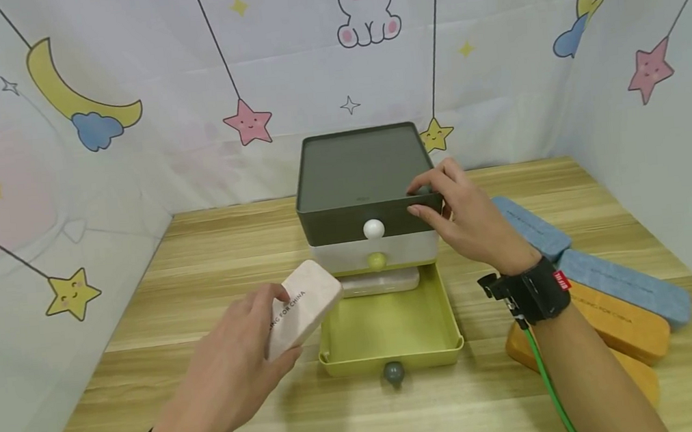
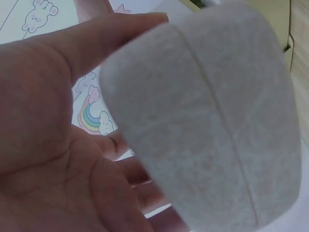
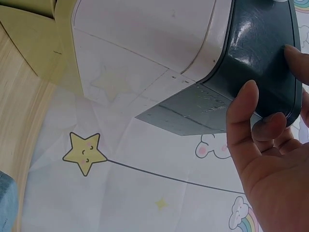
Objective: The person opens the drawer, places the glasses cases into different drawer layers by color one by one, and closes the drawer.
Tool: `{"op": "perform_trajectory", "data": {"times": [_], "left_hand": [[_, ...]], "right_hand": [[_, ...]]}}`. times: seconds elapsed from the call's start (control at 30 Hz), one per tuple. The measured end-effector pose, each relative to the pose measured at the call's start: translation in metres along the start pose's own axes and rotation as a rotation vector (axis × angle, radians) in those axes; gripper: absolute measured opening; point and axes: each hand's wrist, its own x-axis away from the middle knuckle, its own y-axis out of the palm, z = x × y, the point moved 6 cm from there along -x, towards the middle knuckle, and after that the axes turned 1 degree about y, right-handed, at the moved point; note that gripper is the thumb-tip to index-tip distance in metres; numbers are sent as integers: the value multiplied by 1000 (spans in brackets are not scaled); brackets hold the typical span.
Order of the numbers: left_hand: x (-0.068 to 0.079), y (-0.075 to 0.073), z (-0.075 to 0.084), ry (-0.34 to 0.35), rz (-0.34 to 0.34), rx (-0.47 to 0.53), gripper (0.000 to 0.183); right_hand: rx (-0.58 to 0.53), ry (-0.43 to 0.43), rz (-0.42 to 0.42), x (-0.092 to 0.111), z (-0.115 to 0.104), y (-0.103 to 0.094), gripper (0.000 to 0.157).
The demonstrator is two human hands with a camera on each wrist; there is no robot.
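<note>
1. Head view: the left hand (image 1: 235,363) holds an off-white, rounded rectangular case with dark lettering (image 1: 307,302), thumb and fingers gripping its near end; the case is raised near the left side of a pulled-out lime-green drawer (image 1: 386,325).
2. The right hand (image 1: 469,212) pinches the front right corner of a dark grey-green box with a white round knob (image 1: 334,224), which sits on a white tier (image 1: 337,252) above the drawer. A whitish oblong case (image 1: 383,282) lies at the drawer's back. On the wood-grain surface (image 1: 233,267), two blue cases (image 1: 630,287) and two orange cases (image 1: 621,319) lie to the right.
3. Left wrist view: the held case fills much of the view, a thin seam along it; the thumb lies at its edge, the other fingers partly hidden behind.
4. Right wrist view: thumb and fingers hold the box's rim from either side; part of a blue case shows at the lower left.
</note>
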Motion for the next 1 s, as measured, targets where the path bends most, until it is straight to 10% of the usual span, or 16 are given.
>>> {"op": "perform_trajectory", "data": {"times": [1.0], "left_hand": [[-29,30,45,208,-71,72,59]], "right_hand": [[-15,-13,4,0,2,0,26]]}}
